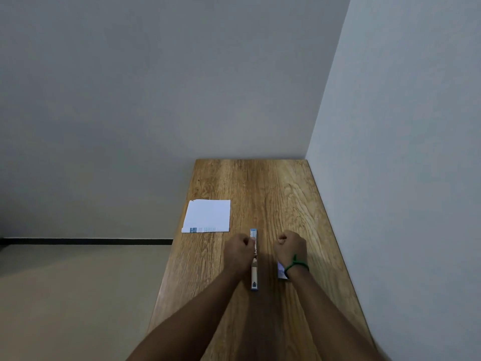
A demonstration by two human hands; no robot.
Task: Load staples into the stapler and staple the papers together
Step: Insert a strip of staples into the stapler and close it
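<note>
Head view: a stapler [254, 276] opened out flat on a wooden worktop [286, 194], with papers [207, 214] off to the left.
The stapler lies lengthways between the hands. The left hand [239, 252] has its fingers curled against the stapler's far half and seems to pinch it. The right hand [290, 247], with a green band [296, 264] on its wrist, is balled up near the stapler but apart from it; whether it holds anything cannot be told. A small box [280, 272] shows under that wrist.
</note>
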